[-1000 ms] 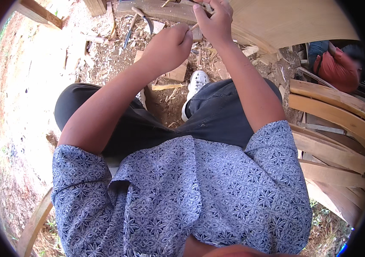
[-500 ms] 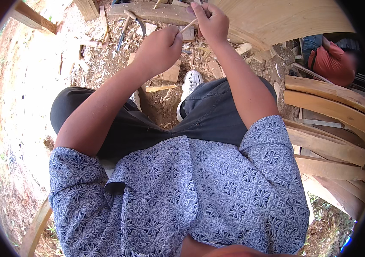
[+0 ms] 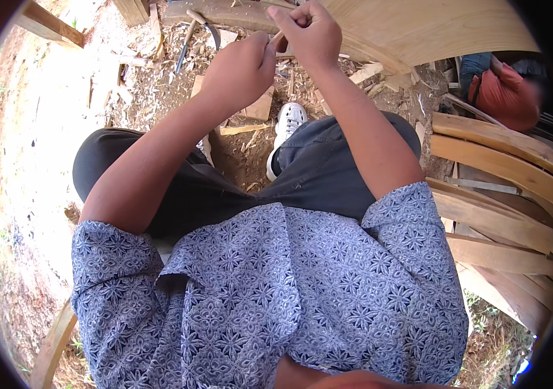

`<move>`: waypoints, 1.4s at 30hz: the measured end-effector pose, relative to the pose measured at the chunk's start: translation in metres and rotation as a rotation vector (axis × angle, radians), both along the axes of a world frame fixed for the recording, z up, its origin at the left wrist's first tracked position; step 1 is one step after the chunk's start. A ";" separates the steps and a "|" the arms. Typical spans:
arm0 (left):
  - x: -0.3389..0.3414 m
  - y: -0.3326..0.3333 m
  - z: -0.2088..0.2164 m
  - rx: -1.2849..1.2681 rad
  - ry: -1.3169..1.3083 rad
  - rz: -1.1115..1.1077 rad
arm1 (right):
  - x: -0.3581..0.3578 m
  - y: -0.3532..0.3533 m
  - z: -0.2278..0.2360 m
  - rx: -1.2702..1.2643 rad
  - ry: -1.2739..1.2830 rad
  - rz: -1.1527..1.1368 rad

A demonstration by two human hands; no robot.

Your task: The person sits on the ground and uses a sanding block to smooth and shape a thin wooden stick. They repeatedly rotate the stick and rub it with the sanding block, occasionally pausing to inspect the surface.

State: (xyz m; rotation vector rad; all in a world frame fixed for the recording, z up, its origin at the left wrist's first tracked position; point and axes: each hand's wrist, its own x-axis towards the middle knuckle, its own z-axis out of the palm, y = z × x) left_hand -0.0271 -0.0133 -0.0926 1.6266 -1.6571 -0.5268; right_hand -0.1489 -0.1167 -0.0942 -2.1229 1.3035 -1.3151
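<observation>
My left hand point(image 3: 240, 70) is closed in a fist round a thin, pale wooden stick point(image 3: 277, 41), with only a short length showing beyond the thumb. Right at that end is my right hand point(image 3: 312, 37), its fingers curled and its thumb and forefinger reaching over the stick. A small brownish piece shows under the right fingers; its kind is unclear. Both hands are held out in front of my knees, almost touching each other. On the ground left of them lie a curved-bladed sickle point(image 3: 214, 35) and a straight tool with a dark blade point(image 3: 183, 57).
Wood shavings and offcuts point(image 3: 261, 105) litter the ground round my shoes point(image 3: 289, 123). A broad wooden panel point(image 3: 432, 29) stands ahead on the right. Stacked curved planks point(image 3: 497, 152) are at my right, with a person in a red top point(image 3: 506, 97) beyond. A beam point(image 3: 52, 27) lies far left.
My right hand has moved left and closer to the left hand, covering more of the stick. The left hand has shifted slightly upward in the view.
</observation>
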 end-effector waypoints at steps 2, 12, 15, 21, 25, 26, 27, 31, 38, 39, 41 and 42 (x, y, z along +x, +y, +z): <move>0.002 -0.002 0.000 -0.041 -0.014 -0.005 | 0.000 -0.003 -0.001 0.049 -0.042 0.024; -0.001 0.000 0.006 -0.105 -0.128 -0.029 | -0.014 -0.023 0.005 0.359 -0.040 -0.070; 0.001 0.000 0.004 -0.064 -0.183 -0.012 | -0.015 -0.024 0.008 0.433 0.008 -0.020; 0.002 -0.001 0.002 -0.122 -0.302 -0.016 | -0.022 -0.039 0.004 0.838 0.054 -0.035; 0.002 -0.003 -0.004 -0.150 -0.345 -0.020 | -0.016 -0.030 0.017 1.087 -0.207 0.144; 0.002 -0.003 -0.009 -0.157 -0.347 -0.027 | -0.017 -0.030 0.014 1.099 -0.226 0.176; 0.001 -0.003 -0.008 -0.165 -0.349 -0.035 | -0.017 -0.030 0.010 1.110 -0.246 0.209; -0.006 0.000 -0.001 -0.026 -0.215 -0.080 | -0.014 -0.032 -0.009 0.868 -0.395 0.322; -0.008 0.002 -0.002 0.114 0.239 -0.142 | -0.007 -0.027 -0.009 0.817 -0.463 0.343; -0.008 0.002 -0.002 0.151 0.312 -0.159 | -0.007 -0.026 -0.008 0.831 -0.451 0.354; -0.007 0.002 -0.003 0.190 0.402 -0.147 | -0.006 -0.026 -0.006 0.819 -0.422 0.384; -0.007 0.002 -0.004 0.210 0.446 -0.142 | -0.006 -0.026 -0.004 0.812 -0.408 0.398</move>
